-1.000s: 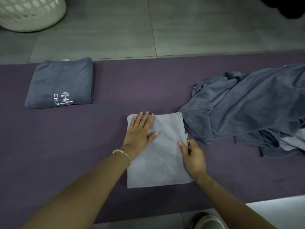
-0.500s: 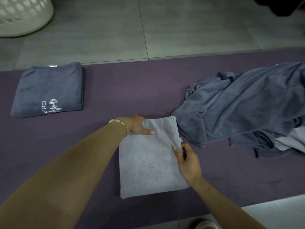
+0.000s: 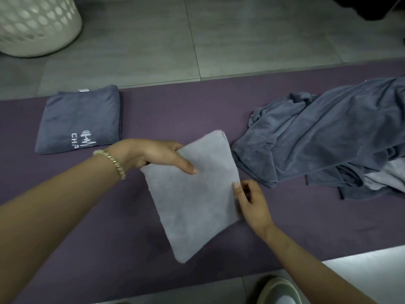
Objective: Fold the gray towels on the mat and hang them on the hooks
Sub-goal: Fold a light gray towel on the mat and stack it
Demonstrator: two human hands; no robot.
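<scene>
While L hand (image 3: pixel 153 155) and R hand (image 3: pixel 252 200) grip the folded light towel (image 3: pixel 192 207), one dark towel (image 3: pixel 79 121) sits folded upper left; pile (image 3: pixel 328 141) at right & all hanging not yet done.

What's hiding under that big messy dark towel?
A paler gray cloth peeks out from under the crumpled dark towel at its lower right edge, and the purple mat lies beneath both. How far that paler cloth reaches, or whether anything else lies below, is covered.

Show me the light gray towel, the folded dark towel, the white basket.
light gray towel (image 3: pixel 192 202), head view, its middle.
folded dark towel (image 3: pixel 80 117), head view, its centre.
white basket (image 3: pixel 37 25), head view, side wall.
</scene>
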